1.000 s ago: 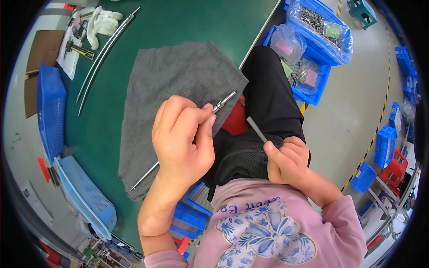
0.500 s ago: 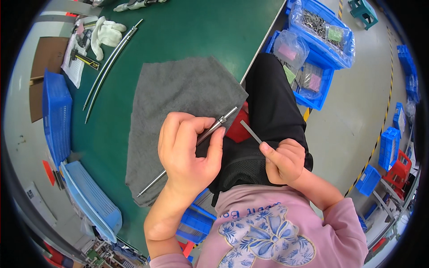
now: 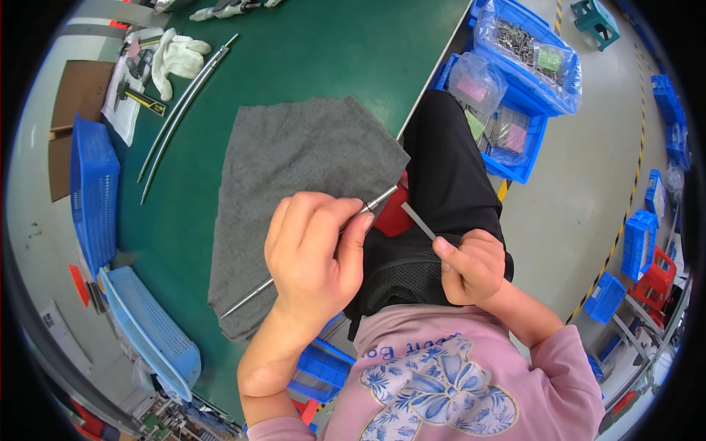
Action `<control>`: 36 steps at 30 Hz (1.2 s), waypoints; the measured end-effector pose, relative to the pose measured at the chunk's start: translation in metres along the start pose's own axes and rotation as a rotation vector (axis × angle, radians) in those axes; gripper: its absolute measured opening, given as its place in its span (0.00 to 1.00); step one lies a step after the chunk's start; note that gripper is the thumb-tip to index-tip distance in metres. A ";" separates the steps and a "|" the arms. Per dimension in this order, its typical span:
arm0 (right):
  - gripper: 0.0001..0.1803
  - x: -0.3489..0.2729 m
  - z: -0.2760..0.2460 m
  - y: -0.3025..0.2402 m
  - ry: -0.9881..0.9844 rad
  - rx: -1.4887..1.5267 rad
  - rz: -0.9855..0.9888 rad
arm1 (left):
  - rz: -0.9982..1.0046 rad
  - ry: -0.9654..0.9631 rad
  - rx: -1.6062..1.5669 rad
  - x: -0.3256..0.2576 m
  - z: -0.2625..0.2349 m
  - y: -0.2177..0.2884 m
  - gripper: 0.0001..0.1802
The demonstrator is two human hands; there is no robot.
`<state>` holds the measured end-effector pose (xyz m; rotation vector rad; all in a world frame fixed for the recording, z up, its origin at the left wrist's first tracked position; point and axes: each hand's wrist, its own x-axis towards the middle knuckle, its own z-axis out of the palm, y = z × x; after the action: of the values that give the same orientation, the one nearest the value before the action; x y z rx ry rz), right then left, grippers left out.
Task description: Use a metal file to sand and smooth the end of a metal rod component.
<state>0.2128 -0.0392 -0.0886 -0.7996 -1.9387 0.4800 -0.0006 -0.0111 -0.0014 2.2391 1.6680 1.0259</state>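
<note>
My left hand is closed around a slim metal rod, thumb and fingers pinching it near its stepped upper end. The rod slants across, its thin lower end over the grey cloth and its upper end pointing right. The palm hides the rod's middle. In my right hand a flat, narrow grey strip is gripped between thumb and curled fingers. The strip points up and left, its tip apart from the rod's end.
Two more long rods lie on the green table beside a white glove. Blue baskets line the left edge. At the right stand blue bins of metal parts, beyond my leg.
My left hand has closed further round the rod, and the rod's upper end has shifted slightly right and down. The strip in my right hand has moved slightly down and right.
</note>
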 end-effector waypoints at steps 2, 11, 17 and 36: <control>0.23 0.003 0.002 -0.002 0.007 -0.004 -0.020 | 0.014 0.010 0.012 0.000 0.000 0.000 0.09; 0.25 0.019 0.013 -0.006 0.040 -0.040 -0.038 | 0.047 0.058 0.055 0.001 0.001 -0.004 0.10; 0.26 0.019 0.016 -0.007 0.032 -0.073 -0.029 | 0.009 0.076 -0.010 0.002 0.002 -0.001 0.10; 0.31 0.077 0.019 -0.023 -0.039 -0.238 -0.032 | -0.023 0.066 -0.125 0.003 0.006 -0.003 0.09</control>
<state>0.1625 -0.0014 -0.0353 -0.9135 -2.0671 0.2490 0.0007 -0.0061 -0.0064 2.1241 1.6031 1.1760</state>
